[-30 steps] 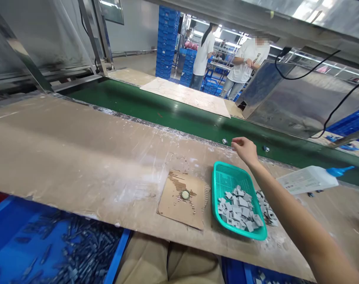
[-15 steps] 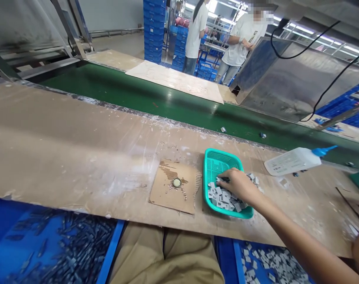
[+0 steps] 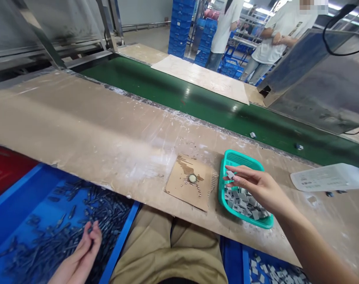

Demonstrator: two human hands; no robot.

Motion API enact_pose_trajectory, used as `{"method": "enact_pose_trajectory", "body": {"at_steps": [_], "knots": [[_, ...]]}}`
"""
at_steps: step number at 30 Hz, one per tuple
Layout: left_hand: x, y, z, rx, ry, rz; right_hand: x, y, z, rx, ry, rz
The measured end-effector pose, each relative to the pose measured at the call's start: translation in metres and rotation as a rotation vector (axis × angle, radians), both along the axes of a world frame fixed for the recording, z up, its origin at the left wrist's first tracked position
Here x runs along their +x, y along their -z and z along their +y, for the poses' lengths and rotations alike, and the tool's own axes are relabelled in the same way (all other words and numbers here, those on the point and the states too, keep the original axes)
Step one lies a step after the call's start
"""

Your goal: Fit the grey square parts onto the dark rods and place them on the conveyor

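Right hand: the right hand [image 3: 258,186] hovers over the teal basket [image 3: 227,165], thumb and forefinger pinching one small grey square piece [image 3: 230,174] clear of the heap; the other fingers are fanned loosely.
Left hand: the left hand [image 3: 81,252] is low in the blue bin [image 3: 120,240] under the near edge of the workbench [image 3: 87,130], fingertips drawn together on one of the dark slender parts [image 3: 64,232] — whether it is lifted or only touched, I cannot tell.
Grey piece: held above the basket's left half, near its far end, with the rest of the grey pieces [image 3: 244,201] heaped towards the basket's near end.
Basket: sits by the near edge of the workbench, just right of the cardboard pad [image 3: 179,189], which carries a small round disc [image 3: 192,178].
Doing it well: a judgement — keep the pinch on the piece's edges so only one comes away, and keep the wrist high so the heap is not dragged.
Right arm pose: forearm comes in from the lower right corner, wrist bent slightly down, palm facing left.
Left arm pose: palm turned inward — wrist out of view at the bottom edge.
Nearby: a white squeeze bottle [image 3: 327,177] lies on its side towards the right edge; beyond the far edge runs a green conveyor belt [image 3: 197,102].
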State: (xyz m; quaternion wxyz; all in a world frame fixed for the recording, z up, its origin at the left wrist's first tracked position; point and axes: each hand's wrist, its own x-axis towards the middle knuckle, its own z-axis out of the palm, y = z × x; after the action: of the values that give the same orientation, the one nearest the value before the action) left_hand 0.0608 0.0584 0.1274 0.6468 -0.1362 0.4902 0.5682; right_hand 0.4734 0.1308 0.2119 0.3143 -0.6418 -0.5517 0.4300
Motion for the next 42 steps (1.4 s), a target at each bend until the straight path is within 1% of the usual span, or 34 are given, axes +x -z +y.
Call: {"method": "enact_pose_trajectory", "body": {"at_steps": [2,3,4,6,9,11,15,20,24,26,28,30,31,32,34,36,38,39,42], "knots": [[0.012,0.004,0.007,-0.071,-0.035,-0.057,-0.012,0.003,0.005,0.042,-0.041,0.008],[0.019,0.006,0.009,-0.062,-0.022,-0.079,-0.018,0.006,0.008,0.077,-0.065,-0.011],[0.027,0.006,0.011,-0.027,0.012,-0.091,-0.024,0.009,0.011,0.115,-0.098,-0.048],[0.042,0.003,0.012,0.057,0.125,-0.118,-0.036,0.015,0.017,0.195,-0.204,-0.167],[0.062,-0.005,0.012,0.103,0.245,-0.161,-0.05,0.022,0.025,0.3,-0.384,-0.38],[0.073,-0.009,0.011,0.137,0.285,-0.189,-0.056,0.027,0.029,0.364,-0.47,-0.473],[0.088,-0.011,0.011,0.229,0.322,-0.203,-0.061,0.035,0.036,0.431,-0.601,-0.539],[0.097,-0.009,0.009,0.296,0.399,-0.112,-0.06,0.044,0.04,0.43,-0.67,-0.556],[0.104,-0.009,0.012,0.352,0.448,-0.014,-0.06,0.043,0.041,0.409,-0.654,-0.524],[0.109,-0.007,0.014,0.395,0.423,0.089,-0.061,0.038,0.039,0.386,-0.608,-0.484],[0.116,-0.006,0.018,0.44,0.396,0.237,-0.062,0.03,0.034,0.367,-0.512,-0.402],[0.123,-0.005,0.021,0.503,0.369,0.461,-0.065,0.022,0.027,0.347,-0.386,-0.26],[0.127,-0.004,0.022,0.561,0.347,0.607,-0.067,0.018,0.022,0.327,-0.33,-0.173],[0.131,-0.004,0.023,0.645,0.31,0.771,-0.07,0.014,0.016,0.3,-0.289,-0.083],[0.136,-0.003,0.027,0.884,0.202,1.115,-0.076,0.007,0.004,0.234,-0.249,0.058],[0.139,-0.001,0.03,1.148,0.103,1.391,-0.083,0.002,-0.008,0.223,-0.235,0.11],[0.14,-0.001,0.032,1.34,0.083,1.536,-0.091,-0.001,-0.019,0.277,-0.222,0.093],[0.14,-0.001,0.032,1.389,0.11,1.569,-0.094,-0.002,-0.023,0.313,-0.212,0.077],[0.139,-0.005,0.031,1.417,0.224,1.596,-0.102,-0.002,-0.033,0.376,-0.166,0.069]]}}
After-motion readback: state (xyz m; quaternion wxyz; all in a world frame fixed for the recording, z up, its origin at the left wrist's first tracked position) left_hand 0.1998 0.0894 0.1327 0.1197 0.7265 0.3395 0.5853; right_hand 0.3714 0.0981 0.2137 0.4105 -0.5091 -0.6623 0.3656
